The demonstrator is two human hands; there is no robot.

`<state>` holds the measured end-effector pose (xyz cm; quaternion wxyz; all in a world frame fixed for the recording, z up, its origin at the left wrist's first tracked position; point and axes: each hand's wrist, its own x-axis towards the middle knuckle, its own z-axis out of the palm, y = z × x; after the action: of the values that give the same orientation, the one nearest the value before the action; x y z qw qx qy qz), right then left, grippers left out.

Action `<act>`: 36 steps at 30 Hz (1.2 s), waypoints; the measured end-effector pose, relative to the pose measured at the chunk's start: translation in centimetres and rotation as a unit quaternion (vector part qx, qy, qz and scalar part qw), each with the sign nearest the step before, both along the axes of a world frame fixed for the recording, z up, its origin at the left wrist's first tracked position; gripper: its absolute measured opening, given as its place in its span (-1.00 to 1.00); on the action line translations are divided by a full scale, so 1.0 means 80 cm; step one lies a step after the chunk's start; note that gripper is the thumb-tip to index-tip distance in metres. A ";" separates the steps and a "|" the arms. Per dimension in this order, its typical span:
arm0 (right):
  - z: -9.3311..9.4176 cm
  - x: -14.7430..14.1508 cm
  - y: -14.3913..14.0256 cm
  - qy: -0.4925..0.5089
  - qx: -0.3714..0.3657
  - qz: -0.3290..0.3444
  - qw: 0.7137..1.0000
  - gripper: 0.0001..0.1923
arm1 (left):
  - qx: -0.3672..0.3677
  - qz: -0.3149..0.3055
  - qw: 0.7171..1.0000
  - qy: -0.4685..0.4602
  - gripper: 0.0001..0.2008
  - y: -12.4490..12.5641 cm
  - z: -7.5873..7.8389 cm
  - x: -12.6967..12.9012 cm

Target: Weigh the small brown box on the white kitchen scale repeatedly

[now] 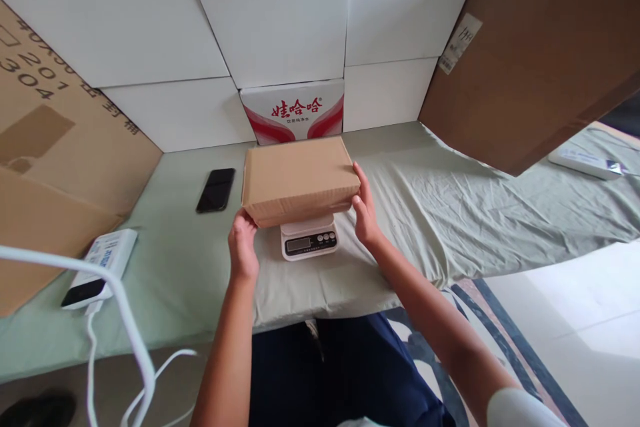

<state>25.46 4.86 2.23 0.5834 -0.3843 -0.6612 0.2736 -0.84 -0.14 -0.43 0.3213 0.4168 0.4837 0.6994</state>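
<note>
Both hands are on a brown cardboard box (299,177) that sits on a small white kitchen scale (309,239). The left hand (243,245) is at the box's near left corner, fingers curled up against its front edge and lower side, the back of the hand toward the camera. The right hand (365,210) lies flat and open against the box's right end, fingers stretched along the side and thumb near the lower edge. So the box is between the two hands, pressed lightly from both sides; it covers most of the scale's platform, and only the scale's front panel with its dark display and buttons shows beneath the near edge. Whether the box's full weight rests on the scale or is partly carried by the hands cannot be told. The scale stands on a surface (450,213) covered with a wrinkled pale green cloth. Just left of the box, a black phone (216,189) lies flat on the cloth. Farther left, near the edge, is a white power bank (100,267) with a white cable (125,320). Behind the box stands a white carton with red lettering (295,110), among plain white boxes.
</note>
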 end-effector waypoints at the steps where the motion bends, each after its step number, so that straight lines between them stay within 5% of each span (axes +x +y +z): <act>1: 0.012 -0.002 0.009 -0.003 0.015 -0.006 1.000 -0.22 | 0.020 -0.007 1.000 0.004 -0.18 0.012 0.013 -0.005; 4: 0.037 -0.012 0.055 -0.013 0.049 -0.019 0.999 -0.17 | 0.066 -0.043 0.997 0.017 -0.25 0.069 0.044 -0.016; 6: 0.033 -0.021 0.093 -0.011 0.054 -0.014 0.998 -0.12 | 0.064 -0.058 0.996 0.008 -0.22 0.114 0.044 -0.019; 11: -0.026 -0.041 0.155 0.028 0.001 0.028 0.999 0.01 | -0.021 -0.047 0.998 -0.045 -0.14 0.180 -0.017 -0.017; 15: -0.055 -0.043 0.166 0.025 -0.017 0.025 0.999 -0.01 | -0.030 -0.052 0.997 -0.047 -0.10 0.183 -0.044 -0.027; 23: -0.075 0.005 0.197 0.077 -0.057 -0.066 0.993 -0.09 | -0.007 0.029 0.999 -0.028 -0.07 0.182 -0.030 -0.087; 36: -0.070 0.000 0.186 0.105 -0.079 -0.059 0.990 -0.07 | -0.008 -0.041 0.999 -0.019 -0.09 0.183 -0.032 -0.072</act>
<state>25.44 19.77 -3.40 0.6327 -0.4368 -0.5485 0.3286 -6.59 14.54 -2.97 0.3621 0.4204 0.4655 0.6895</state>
